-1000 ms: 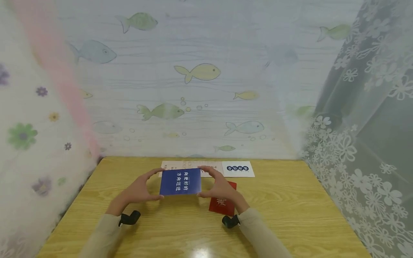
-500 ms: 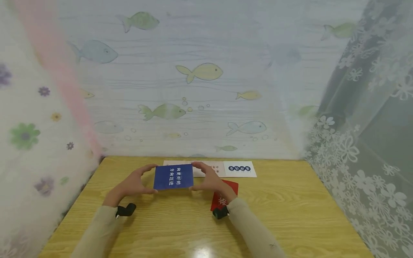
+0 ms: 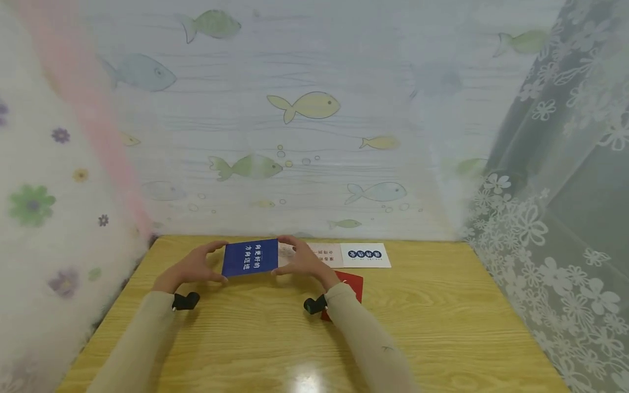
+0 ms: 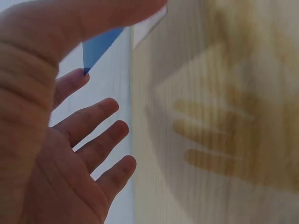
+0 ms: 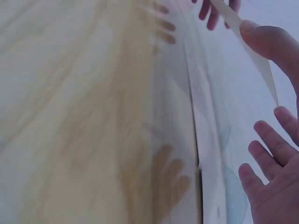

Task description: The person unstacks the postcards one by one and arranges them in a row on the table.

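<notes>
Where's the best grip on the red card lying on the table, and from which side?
Probably the red card's far right corner. It lies flat on the table, and the right hand's sleeve covers its near left part, so come from the right and slide a fingertip under that exposed edge, then pinch.

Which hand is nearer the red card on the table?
Right. The right hand holds the blue card just up-left of the red card, its wrist above it; the left hand is at the blue card's far side.

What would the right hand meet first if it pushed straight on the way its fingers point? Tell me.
The right hand points left, at the blue card it already pinches by the edge. Beyond the card, the left hand comes next, though depth is hard to judge.
</notes>
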Tool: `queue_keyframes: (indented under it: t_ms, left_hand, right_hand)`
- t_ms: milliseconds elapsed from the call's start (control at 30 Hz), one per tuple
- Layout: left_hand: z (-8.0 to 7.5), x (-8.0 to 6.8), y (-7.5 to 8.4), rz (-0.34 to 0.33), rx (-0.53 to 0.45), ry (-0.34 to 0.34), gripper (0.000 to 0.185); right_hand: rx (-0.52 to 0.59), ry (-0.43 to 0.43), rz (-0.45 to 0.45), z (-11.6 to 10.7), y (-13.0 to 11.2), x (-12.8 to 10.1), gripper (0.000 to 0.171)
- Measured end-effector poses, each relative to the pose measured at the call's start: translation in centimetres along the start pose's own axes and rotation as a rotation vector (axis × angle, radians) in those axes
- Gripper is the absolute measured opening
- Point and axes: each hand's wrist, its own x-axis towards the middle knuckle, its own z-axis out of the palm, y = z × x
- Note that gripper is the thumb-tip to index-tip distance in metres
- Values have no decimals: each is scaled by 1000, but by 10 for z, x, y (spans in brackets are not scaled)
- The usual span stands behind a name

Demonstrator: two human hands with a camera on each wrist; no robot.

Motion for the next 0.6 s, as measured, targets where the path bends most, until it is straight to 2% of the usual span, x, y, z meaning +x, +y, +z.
queue_keyframes:
  t_ms: [133,333,600]
  left_hand:
    - [-11,6,-4,-32,14,-44,105]
    - [-30,12,-7,-128,6,-114,105]
    - [-47,15,-16,-198,39,-156,103]
  right_hand:
    - [7,1,-19,6,-3,11,96]
    - [-11,-2,-16,21,-3,25,95]
    - [-48,-1,0,35,-13,47,100]
